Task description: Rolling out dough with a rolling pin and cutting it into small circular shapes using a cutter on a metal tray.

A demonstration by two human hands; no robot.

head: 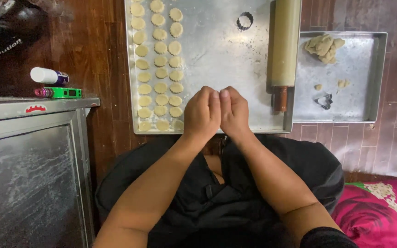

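Note:
My left hand [201, 113] and my right hand [233, 111] are pressed together, fingers curled, over the near edge of a large metal tray [226, 59]. What they enclose is hidden. Three columns of small round dough pieces [161, 60] fill the tray's left side. A round fluted cutter [244, 21] lies at the tray's far end. A wooden rolling pin [284, 46] rests along the tray's right edge.
A smaller metal tray [368, 78] to the right holds a lump of dough scraps [323, 47] and a shaped cutter [325, 101]. A metal box [28, 170] stands at the left, with a white bottle [48, 76] and green lighter [60, 93] beyond it. A pink cushion [373, 211] lies near right.

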